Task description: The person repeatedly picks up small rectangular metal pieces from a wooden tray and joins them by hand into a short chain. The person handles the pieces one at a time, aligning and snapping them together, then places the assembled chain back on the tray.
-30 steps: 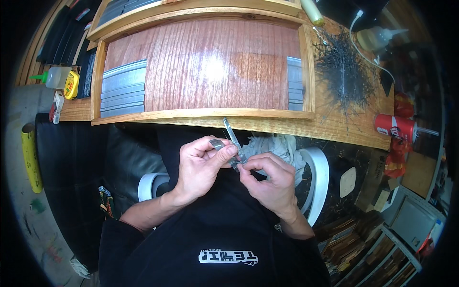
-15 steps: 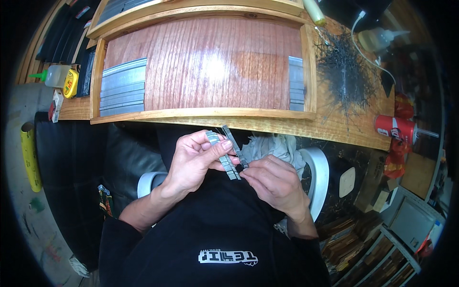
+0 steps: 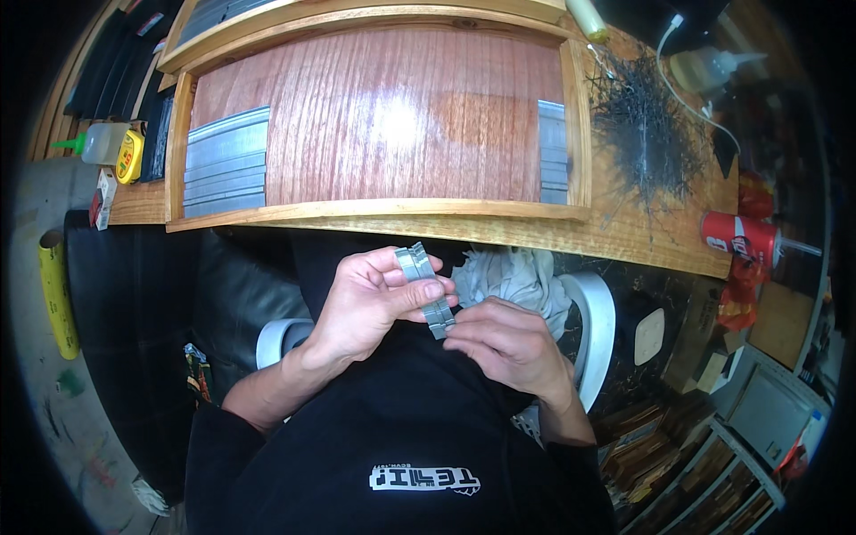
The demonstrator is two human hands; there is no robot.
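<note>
A short bundle of grey, shiny metal strips with stepped, notched edges is held in front of my chest, below the tray's near edge. My left hand grips it with the thumb across its middle and the fingers behind. At the lower end of the bundle my right hand has its fingertips closed on the strips. How many strips there are, and what the fingers behind them touch, is hidden.
A wooden tray with metal strips at both ends lies on the bench. To its right are a heap of thin dark wires, a clear bottle and a red can. A yellow tape measure lies left.
Two separate metal pieces, apart at an angle before, now lie together as one bundle. The right fingers have shifted slightly at its lower end.
</note>
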